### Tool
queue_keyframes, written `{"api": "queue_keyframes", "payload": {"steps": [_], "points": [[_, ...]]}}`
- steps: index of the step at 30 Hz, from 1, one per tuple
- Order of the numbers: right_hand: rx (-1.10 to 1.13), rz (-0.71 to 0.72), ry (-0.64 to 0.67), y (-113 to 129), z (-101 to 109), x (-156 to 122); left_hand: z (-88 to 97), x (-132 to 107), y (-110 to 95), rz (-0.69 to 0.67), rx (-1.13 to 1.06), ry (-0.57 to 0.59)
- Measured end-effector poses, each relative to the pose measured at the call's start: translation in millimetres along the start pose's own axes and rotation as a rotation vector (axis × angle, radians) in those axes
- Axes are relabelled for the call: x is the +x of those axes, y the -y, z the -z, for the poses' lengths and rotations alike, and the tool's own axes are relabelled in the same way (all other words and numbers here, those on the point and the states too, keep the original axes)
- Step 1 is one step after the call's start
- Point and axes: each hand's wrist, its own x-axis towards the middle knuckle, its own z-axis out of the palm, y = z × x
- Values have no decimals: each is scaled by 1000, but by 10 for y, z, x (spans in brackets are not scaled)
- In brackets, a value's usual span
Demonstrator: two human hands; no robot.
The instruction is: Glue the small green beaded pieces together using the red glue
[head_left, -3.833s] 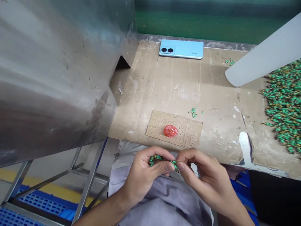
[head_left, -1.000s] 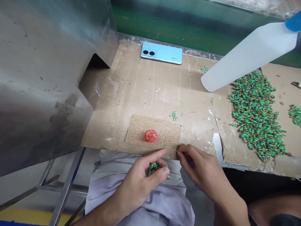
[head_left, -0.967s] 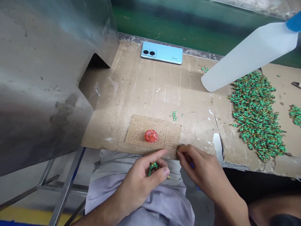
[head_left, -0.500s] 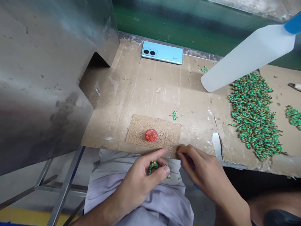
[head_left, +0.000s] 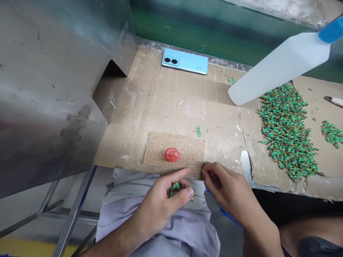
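While the left hand (head_left: 161, 201) cradles small green-and-yellow pieces (head_left: 174, 186), the right hand (head_left: 230, 186) pinches a tiny green part (head_left: 202, 170); whether the green-and-yellow heap (head_left: 288, 132) is finished is unclear.

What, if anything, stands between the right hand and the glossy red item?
Nothing visible blocks the right hand from the glossy red item; the left hand has its index fingertip close beside that path.

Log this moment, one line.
left hand: holding green pieces; right hand: pinching tiny green piece near cardboard mat; red blob: on cardboard mat
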Motion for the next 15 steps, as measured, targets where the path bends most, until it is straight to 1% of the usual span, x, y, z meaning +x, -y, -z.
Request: {"api": "queue_keyframes", "payload": {"steps": [4,6,8,10,12,15], "points": [[69,-40,-3,-21,18,-19,4,-8,15,-3,-15,-7],[174,-77,-17,0,45,-44,1,-24,31,-18,-43,-18],[352,-147,-49,54,72,-74,-3,-50,48,-28,-87,-26],[575,-239,-57,133,88,-100,-2,-84,61,-34,-138,-29],[820,-323,7,220,85,-117,8,-124,65,-34,-195,-40],[1173,-409,159,322,46,-122,41,-184,51,-72,-221,-88]]}}
